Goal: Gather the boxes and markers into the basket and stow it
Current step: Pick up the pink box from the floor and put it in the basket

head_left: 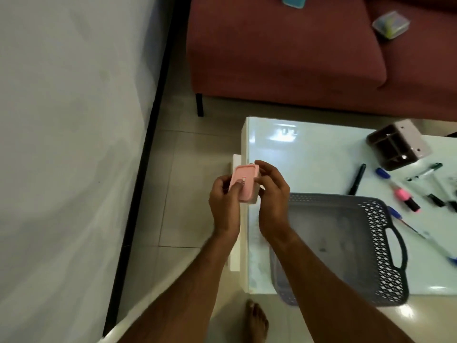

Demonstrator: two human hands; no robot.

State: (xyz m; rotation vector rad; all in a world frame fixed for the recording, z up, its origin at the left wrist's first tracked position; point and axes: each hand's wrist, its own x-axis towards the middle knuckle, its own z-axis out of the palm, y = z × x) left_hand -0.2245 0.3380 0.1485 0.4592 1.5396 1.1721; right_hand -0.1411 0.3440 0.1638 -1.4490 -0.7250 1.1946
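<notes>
A small pink box [248, 180] is held in the air just left of the white table's [309, 154] corner. My left hand [223, 206] grips its near left side, thumb on the lid. My right hand [272, 194] clasps its right side. A grey lattice basket [380, 248] with a handle sits on the table's near edge, nothing visible inside. Right of it lie a black marker [357, 178], a pink highlighter [408, 200], blue pens [382, 172] and several other markers. On the sofa lie a clear box [390, 24] and a teal box [294, 1].
A brown divided organizer [398, 146] lies tipped on the table's far right. A maroon sofa [284, 50] stands behind the table. A white wall with black skirting [148, 134] runs along the left. Tiled floor lies between them; a bare foot [257, 320] shows below.
</notes>
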